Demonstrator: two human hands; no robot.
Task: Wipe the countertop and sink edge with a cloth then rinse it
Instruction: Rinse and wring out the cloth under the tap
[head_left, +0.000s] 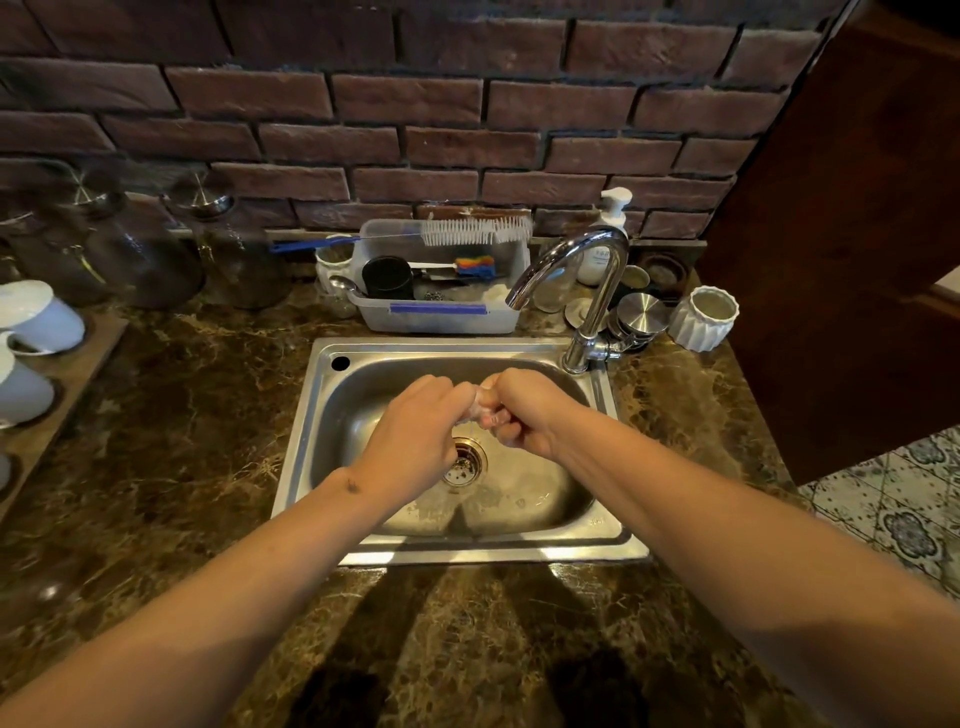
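Note:
Over the steel sink (311, 441), my left hand (415, 431) and my right hand (519, 410) both grip a small pale cloth (478, 400) bunched between them. Only a short twisted bit of the cloth shows between the fists. A thin trickle of water falls from it toward the drain (465, 462). The chrome faucet (587, 291) arches over the sink's back right corner; no water visibly runs from its spout. Dark brown marble countertop (171, 415) surrounds the sink.
A grey plastic tub (441, 312) with brushes stands behind the sink against the brick wall. A soap dispenser (608, 234), metal lids and a white ribbed cup (704, 317) sit at the right. Glass jars and white mugs (36, 322) fill the left side.

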